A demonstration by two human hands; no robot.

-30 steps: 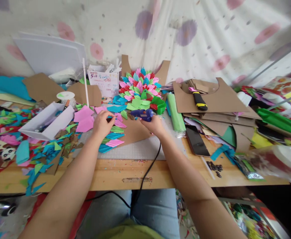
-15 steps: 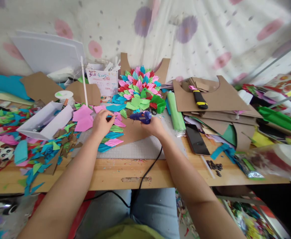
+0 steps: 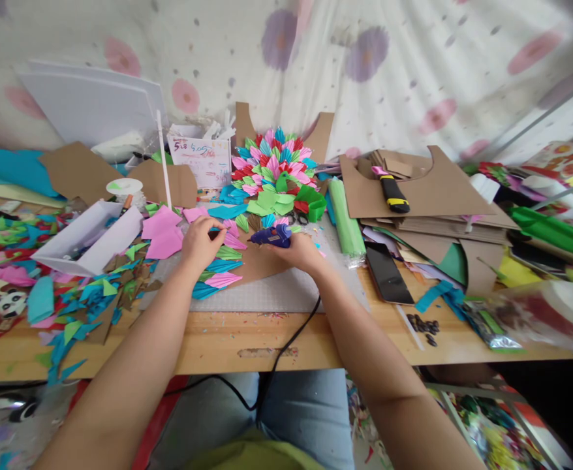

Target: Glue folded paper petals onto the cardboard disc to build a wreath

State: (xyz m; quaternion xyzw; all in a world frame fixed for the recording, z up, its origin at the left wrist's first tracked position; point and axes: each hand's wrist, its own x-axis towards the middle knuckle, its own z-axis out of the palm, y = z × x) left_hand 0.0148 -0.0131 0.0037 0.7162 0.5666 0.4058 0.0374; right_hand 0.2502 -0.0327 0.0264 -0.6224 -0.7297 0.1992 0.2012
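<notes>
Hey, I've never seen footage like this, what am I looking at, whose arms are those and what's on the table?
No machine here: the camera sits on a person's head, looking forward and down, so both bare arms are the wearer's own. The right hand grips a blue glue gun, its black cord running off the wooden table. The left hand pinches a folded paper petal on a cardboard piece lined with blue, pink and green petals. Behind it is a colourful paper-petal fan. A utility knife lies on stacked cardboard to the right, a white tray to the left.
</notes>
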